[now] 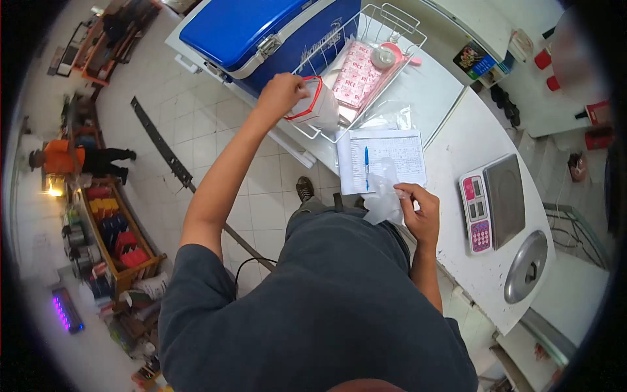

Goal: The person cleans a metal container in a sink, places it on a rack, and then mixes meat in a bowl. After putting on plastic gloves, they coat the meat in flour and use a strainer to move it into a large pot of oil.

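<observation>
My left hand (283,95) is at the near left corner of a white wire basket (395,77), its fingers closed at the red rim of a translucent container (321,110). What the fingertips grip there is not clear. In the basket lie pink-and-white printed packets (358,73), a pink scoop (393,51) and a round clear item. My right hand (421,212) pinches a translucent plastic bag (384,199), which hangs over the near edge of a printed sheet (400,153). A blue pen (366,166) lies on the sheet.
A blue cooler (241,32) stands behind the basket. To the right are a scale (506,199) and a metal lid (526,266) on the white table (450,157). A long dark pole (160,140) extends over the floor at left. A person in orange (63,157) is far left, near shelves.
</observation>
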{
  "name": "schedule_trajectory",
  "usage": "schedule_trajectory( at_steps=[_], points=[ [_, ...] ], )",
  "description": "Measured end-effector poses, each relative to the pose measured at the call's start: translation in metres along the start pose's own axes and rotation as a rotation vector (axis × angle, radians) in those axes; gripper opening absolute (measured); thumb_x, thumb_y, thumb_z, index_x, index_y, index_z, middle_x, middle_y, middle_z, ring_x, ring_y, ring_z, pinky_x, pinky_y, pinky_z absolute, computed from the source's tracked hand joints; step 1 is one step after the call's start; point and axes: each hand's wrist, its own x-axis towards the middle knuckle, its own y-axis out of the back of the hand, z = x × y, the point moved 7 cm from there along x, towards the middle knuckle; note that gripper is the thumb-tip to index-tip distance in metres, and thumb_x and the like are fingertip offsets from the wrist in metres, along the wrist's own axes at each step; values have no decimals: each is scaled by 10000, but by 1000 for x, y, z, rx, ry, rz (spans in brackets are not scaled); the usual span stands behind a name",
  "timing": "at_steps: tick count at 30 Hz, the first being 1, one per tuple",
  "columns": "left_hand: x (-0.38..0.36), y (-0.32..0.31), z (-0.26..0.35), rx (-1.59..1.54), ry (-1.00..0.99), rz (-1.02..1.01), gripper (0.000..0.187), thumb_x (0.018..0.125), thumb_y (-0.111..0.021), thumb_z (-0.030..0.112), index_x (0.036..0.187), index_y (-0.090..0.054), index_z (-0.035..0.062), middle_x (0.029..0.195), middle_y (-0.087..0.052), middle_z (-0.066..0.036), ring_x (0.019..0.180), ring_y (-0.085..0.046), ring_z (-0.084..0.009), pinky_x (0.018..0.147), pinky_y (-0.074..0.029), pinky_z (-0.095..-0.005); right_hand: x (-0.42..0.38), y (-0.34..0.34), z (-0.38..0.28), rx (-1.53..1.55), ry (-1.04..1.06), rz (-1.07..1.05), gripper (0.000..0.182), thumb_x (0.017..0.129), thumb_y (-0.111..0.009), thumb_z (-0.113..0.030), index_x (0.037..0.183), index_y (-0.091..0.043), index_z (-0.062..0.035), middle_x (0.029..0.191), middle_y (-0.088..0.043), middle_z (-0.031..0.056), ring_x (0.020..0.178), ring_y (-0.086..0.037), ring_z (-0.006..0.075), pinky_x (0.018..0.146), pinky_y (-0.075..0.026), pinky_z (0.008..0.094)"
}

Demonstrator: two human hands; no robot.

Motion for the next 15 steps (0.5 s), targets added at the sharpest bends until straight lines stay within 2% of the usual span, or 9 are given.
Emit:
schedule_trajectory(
  at_steps=[1, 4, 7, 10, 15],
  points=[
    [-1, 9, 0, 78, 9, 83, 208, 846, -754, 240, 918, -774, 46, 886, -701, -176, 852, -690, -362, 754, -538, -444, -6, 13, 9, 11, 7, 15, 172, 881, -650, -2, 1035, -727, 2, 879, -736, 138, 663, -657, 205, 645, -506, 304],
    [-6, 18, -4, 82, 43, 151, 220, 850, -745, 240, 948, -775, 45, 885, -720, -196, 818, -703, -361, 745, -549, -434, -20, 44, 41, 49, -22, 23, 146, 903, -651, -22, 1023, -730, 6, 853, -738, 122, 656, -639, 170, 630, -494, 295],
    [-17, 8, -27, -143, 279, 88, 227, 845, -749, 218, 958, -766, 23, 865, -739, -181, 784, -715, -299, 734, -555, -399, -24, 62, 71, 113, -72, -10, 128, 920, -648, -33, 1003, -736, 8, 819, -730, 103, 646, -617, 133, 611, -478, 273],
    [-36, 18, -22, -273, 343, 83, 235, 821, -773, 203, 932, -749, -3, 837, -735, -133, 774, -700, -214, 726, -546, -353, -19, 76, 91, 126, -49, -60, 125, 917, -653, -40, 997, -734, 13, 807, -723, 106, 634, -612, 132, 606, -476, 271],
    [-58, 36, -28, -358, 542, 160, 267, 895, -770, 321, 988, -736, 73, 934, -728, -51, 879, -661, -139, 787, -524, -312, 9, 94, 84, 91, 4, -54, 126, 922, -648, -34, 999, -734, 17, 807, -725, 108, 641, -611, 131, 608, -480, 277]
  ],
)
